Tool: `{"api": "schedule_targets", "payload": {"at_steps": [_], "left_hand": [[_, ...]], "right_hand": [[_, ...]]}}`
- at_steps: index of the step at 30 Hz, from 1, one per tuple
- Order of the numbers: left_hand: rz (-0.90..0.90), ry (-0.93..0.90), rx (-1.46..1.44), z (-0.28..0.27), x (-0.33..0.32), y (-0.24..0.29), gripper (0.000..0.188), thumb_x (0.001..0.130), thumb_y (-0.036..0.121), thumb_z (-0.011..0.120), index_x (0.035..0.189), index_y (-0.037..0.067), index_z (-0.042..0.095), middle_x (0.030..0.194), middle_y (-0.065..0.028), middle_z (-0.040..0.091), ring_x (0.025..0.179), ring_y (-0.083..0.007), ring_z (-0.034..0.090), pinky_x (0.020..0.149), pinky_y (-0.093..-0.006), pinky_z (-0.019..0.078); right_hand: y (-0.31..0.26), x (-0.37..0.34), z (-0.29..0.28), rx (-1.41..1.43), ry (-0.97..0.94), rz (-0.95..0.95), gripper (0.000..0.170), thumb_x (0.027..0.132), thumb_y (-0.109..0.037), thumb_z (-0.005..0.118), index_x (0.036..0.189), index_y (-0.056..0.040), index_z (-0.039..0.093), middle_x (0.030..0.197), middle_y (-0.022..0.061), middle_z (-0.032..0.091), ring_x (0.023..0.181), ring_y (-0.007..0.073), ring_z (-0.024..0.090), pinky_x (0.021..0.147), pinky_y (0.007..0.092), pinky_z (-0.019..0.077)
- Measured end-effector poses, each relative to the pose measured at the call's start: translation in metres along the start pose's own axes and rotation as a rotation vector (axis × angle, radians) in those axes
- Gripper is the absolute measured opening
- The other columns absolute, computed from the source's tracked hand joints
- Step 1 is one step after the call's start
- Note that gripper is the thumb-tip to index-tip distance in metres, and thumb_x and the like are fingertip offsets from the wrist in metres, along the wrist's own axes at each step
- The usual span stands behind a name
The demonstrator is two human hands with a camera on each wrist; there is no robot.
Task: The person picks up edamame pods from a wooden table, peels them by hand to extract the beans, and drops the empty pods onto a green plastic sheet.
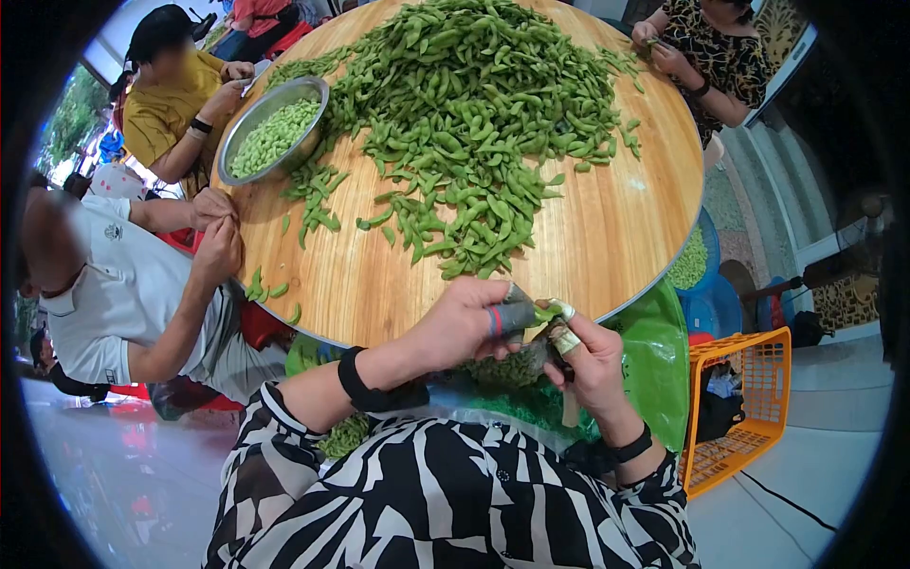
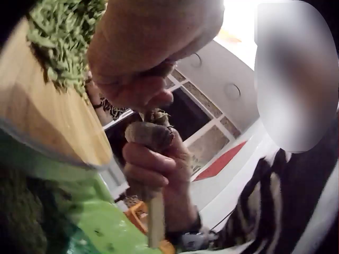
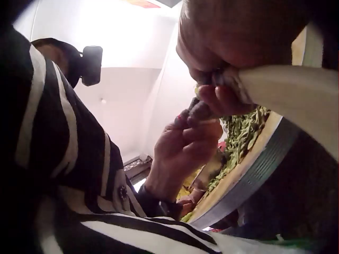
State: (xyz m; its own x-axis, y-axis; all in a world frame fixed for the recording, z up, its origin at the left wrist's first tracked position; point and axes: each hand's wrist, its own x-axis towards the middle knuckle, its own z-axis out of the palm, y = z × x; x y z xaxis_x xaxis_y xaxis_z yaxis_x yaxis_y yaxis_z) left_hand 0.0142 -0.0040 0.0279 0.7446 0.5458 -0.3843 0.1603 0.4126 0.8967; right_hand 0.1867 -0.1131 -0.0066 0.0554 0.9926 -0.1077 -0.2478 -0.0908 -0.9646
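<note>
Just over the table's near edge, both hands meet at a green soybean pod (image 1: 547, 313). My left hand (image 1: 464, 322) pinches it from one side; a grey cover with a red stripe wraps a finger. On the other side my right hand (image 1: 590, 358) grips the pod, its thumb and finger wrapped in pale and dark tape. A pale flat strip (image 2: 155, 219) hangs down from the right hand. Fingers hide most of the pod in both wrist views. Beyond the hands, a large heap of soybean pods (image 1: 474, 104) covers the round wooden table (image 1: 607, 247).
A metal bowl (image 1: 308, 144) of shelled beans stands at the table's left. Beneath the hands lies a green plastic bag (image 1: 654, 365). An orange crate (image 1: 758, 427) and a blue basin (image 1: 706, 251) with beans are at the right. Other people sit around the table.
</note>
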Motion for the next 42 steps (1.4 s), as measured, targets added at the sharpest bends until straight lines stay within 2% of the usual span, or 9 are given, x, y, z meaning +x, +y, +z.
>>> {"api": "schedule_targets", "payload": {"at_steps": [5, 16, 19, 21, 27, 31, 33, 36, 42], "left_hand": [[0.244, 0.028, 0.255, 0.011, 0.008, -0.024, 0.014, 0.088, 0.01, 0.053, 0.09, 0.0, 0.062, 0.068, -0.0072, 0.059, 0.06, -0.0112, 0.054, 0.052, -0.0262, 0.0414], [0.387, 0.099, 0.47, 0.026, 0.015, -0.041, 0.02, 0.076, -0.001, 0.046, 0.092, -0.002, 0.059, 0.068, -0.0141, 0.053, 0.062, -0.0175, 0.049, 0.06, -0.0323, 0.043], [0.451, 0.099, 0.391, 0.03, 0.017, -0.041, 0.015, 0.076, 0.001, 0.049, 0.089, -0.002, 0.057, 0.066, -0.0157, 0.052, 0.058, -0.0223, 0.05, 0.057, -0.0345, 0.0433], [0.392, 0.034, 0.608, 0.03, 0.011, -0.034, 0.019, 0.075, 0.003, 0.054, 0.092, -0.003, 0.055, 0.071, -0.0249, 0.057, 0.067, -0.0415, 0.058, 0.062, -0.043, 0.0466], [0.36, -0.032, 0.88, 0.035, 0.004, -0.039, 0.025, 0.074, 0.004, 0.057, 0.098, -0.002, 0.052, 0.07, -0.0247, 0.058, 0.069, -0.0453, 0.058, 0.061, -0.0474, 0.0458], [0.31, 0.015, 0.728, 0.03, 0.002, -0.04, 0.027, 0.073, 0.002, 0.057, 0.099, -0.001, 0.054, 0.07, -0.024, 0.058, 0.067, -0.0431, 0.058, 0.059, -0.0453, 0.0461], [0.324, -0.016, 0.627, 0.023, 0.003, -0.042, 0.032, 0.077, 0.0, 0.055, 0.109, 0.0, 0.056, 0.067, -0.0183, 0.056, 0.059, -0.0236, 0.059, 0.055, -0.0337, 0.0456], [0.331, -0.053, 0.758, 0.02, 0.001, -0.041, 0.031, 0.08, -0.002, 0.051, 0.11, 0.001, 0.057, 0.069, -0.012, 0.061, 0.062, -0.0159, 0.059, 0.057, -0.0308, 0.0465], [-0.015, -0.073, -0.014, 0.018, 0.007, -0.037, 0.015, 0.086, 0.004, 0.061, 0.1, 0.001, 0.063, 0.082, -0.0039, 0.066, 0.067, -0.0104, 0.061, 0.054, -0.0229, 0.0465]], "right_hand": [[0.007, -0.004, -0.002, -0.262, 0.208, -0.167, 0.029, 0.085, -0.003, 0.062, 0.112, 0.0036, 0.052, 0.091, 0.0053, 0.063, 0.082, 0.0094, 0.058, 0.076, 0.0242, 0.0475], [0.0, -0.011, 0.002, -0.768, 0.198, -0.397, 0.037, 0.073, -0.003, 0.068, 0.105, 0.0037, 0.051, 0.077, 0.016, 0.056, 0.065, 0.0271, 0.059, 0.058, 0.0341, 0.0478], [0.003, -0.008, -0.004, -0.854, 0.217, -0.442, 0.038, 0.07, -0.002, 0.067, 0.104, 0.0042, 0.051, 0.078, 0.0187, 0.056, 0.065, 0.0336, 0.059, 0.058, 0.0366, 0.0481], [0.006, -0.008, -0.007, -0.92, 0.237, -0.466, 0.038, 0.068, -0.003, 0.067, 0.102, 0.0044, 0.051, 0.081, 0.0197, 0.056, 0.067, 0.0365, 0.059, 0.058, 0.0384, 0.0484], [0.01, -0.011, -0.015, -1.049, 0.185, -0.402, 0.032, 0.071, -0.005, 0.062, 0.1, 0.0026, 0.053, 0.08, 0.0194, 0.057, 0.068, 0.0377, 0.059, 0.06, 0.0383, 0.0487], [0.01, -0.013, -0.021, -0.796, 0.223, -0.291, 0.024, 0.073, -0.005, 0.061, 0.096, 0.0012, 0.056, 0.074, 0.0145, 0.057, 0.064, 0.0275, 0.059, 0.057, 0.033, 0.0471], [0.009, -0.014, -0.026, -0.511, 0.198, -0.116, 0.016, 0.076, -0.004, 0.06, 0.091, 0.0007, 0.059, 0.07, 0.0062, 0.057, 0.063, 0.0132, 0.054, 0.057, 0.0264, 0.0438], [0.004, -0.014, -0.023, -0.267, 0.098, 0.029, 0.011, 0.082, -0.002, 0.054, 0.091, 0.0003, 0.059, 0.066, -0.0041, 0.053, 0.054, 0.0043, 0.046, 0.048, 0.0206, 0.0365], [-0.001, -0.014, -0.015, -0.282, 0.072, 0.026, 0.011, 0.083, -0.003, 0.059, 0.093, 0.0016, 0.058, 0.076, 0.0006, 0.057, 0.068, 0.0056, 0.049, 0.062, 0.023, 0.0428]]}}
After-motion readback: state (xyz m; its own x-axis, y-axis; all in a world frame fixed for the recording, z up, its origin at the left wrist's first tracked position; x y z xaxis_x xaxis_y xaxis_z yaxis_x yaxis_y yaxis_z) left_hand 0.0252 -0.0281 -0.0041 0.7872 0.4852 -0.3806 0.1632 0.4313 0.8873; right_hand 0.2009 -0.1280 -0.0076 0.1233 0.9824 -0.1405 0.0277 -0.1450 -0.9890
